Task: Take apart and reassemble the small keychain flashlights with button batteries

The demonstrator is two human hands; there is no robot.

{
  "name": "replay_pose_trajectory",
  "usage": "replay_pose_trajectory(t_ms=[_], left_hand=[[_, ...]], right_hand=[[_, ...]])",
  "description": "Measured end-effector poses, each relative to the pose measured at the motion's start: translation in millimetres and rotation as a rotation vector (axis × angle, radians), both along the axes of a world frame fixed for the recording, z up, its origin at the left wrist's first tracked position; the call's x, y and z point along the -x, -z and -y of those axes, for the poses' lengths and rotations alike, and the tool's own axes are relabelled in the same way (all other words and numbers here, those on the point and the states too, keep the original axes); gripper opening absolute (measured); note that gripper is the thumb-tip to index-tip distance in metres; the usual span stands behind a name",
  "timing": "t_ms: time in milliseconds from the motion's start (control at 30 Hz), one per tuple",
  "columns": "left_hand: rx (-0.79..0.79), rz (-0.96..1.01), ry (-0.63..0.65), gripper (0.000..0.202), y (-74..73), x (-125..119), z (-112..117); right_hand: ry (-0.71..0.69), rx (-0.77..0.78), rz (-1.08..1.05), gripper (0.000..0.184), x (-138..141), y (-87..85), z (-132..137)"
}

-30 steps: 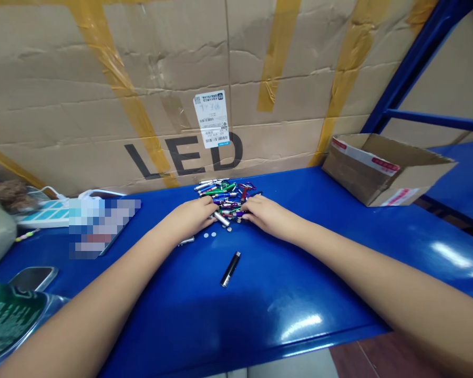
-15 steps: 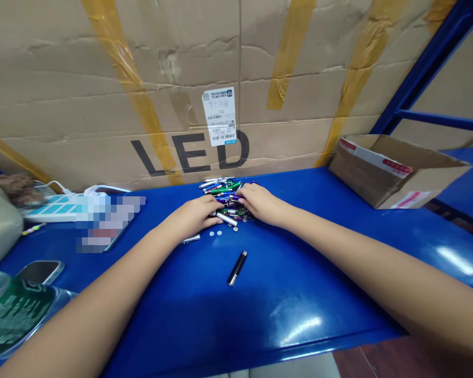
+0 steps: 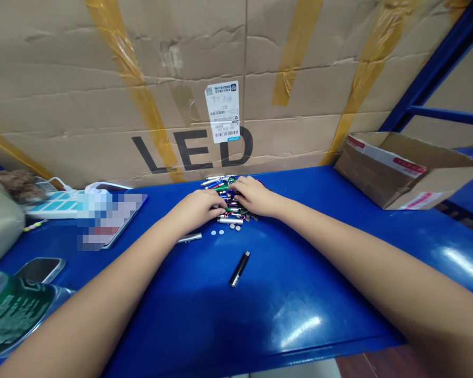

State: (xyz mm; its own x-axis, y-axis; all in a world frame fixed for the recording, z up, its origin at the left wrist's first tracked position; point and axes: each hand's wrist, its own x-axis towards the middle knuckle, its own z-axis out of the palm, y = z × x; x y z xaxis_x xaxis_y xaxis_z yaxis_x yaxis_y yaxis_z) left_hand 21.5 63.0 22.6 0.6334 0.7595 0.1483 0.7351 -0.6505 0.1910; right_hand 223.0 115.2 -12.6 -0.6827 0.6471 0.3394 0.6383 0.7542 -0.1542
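Observation:
A pile of small coloured metal tubes (image 3: 219, 185), like mini torches or laser pointers, lies against the big carton. My left hand (image 3: 200, 209) reaches into its left side, with thumb and fingers apart. From the right, my right hand (image 3: 256, 197) bends over the pile, fingers spread among the tubes; I see nothing held in either hand. A silver tube (image 3: 230, 221) lies loose at the pile's front, near my left thumb. Another silver tube (image 3: 191, 238) rests beside my left wrist. Several button cells (image 3: 221, 232) lie in front. Nearer me is a black tube (image 3: 239, 269).
The large cardboard carton (image 3: 193, 94) walls off the back of the blue table (image 3: 299, 294). An open cardboard box (image 3: 378, 178) stands at right. On the left are a power strip (image 3: 51, 206), a blurred-out phone-like slab (image 3: 132, 215), a dark device (image 3: 41, 269) and a green-labelled bottle (image 3: 19, 315).
The silver tube by my left fingers has come free and now lies flatter on the table. My right hand has shifted slightly left and up over the pile. The view has tilted slightly.

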Motion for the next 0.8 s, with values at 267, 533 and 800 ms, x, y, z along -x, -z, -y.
replay_pose_trajectory(t_ms=[267,533,800], left_hand=[[0.029,0.15,-0.111,0.031,-5.2,9,5],[0.079,0.518,-0.362,0.035,-3.0,23,32],[0.132,0.651,-0.459,0.04,-1.5,25,49]], right_hand=[[-0.142,-0.01,-0.111,0.013,-7,-18.6,26],[-0.097,-0.035,0.094,0.017,16,-24.4,40],[-0.069,-0.011,0.138,0.016,22,-24.5,39]])
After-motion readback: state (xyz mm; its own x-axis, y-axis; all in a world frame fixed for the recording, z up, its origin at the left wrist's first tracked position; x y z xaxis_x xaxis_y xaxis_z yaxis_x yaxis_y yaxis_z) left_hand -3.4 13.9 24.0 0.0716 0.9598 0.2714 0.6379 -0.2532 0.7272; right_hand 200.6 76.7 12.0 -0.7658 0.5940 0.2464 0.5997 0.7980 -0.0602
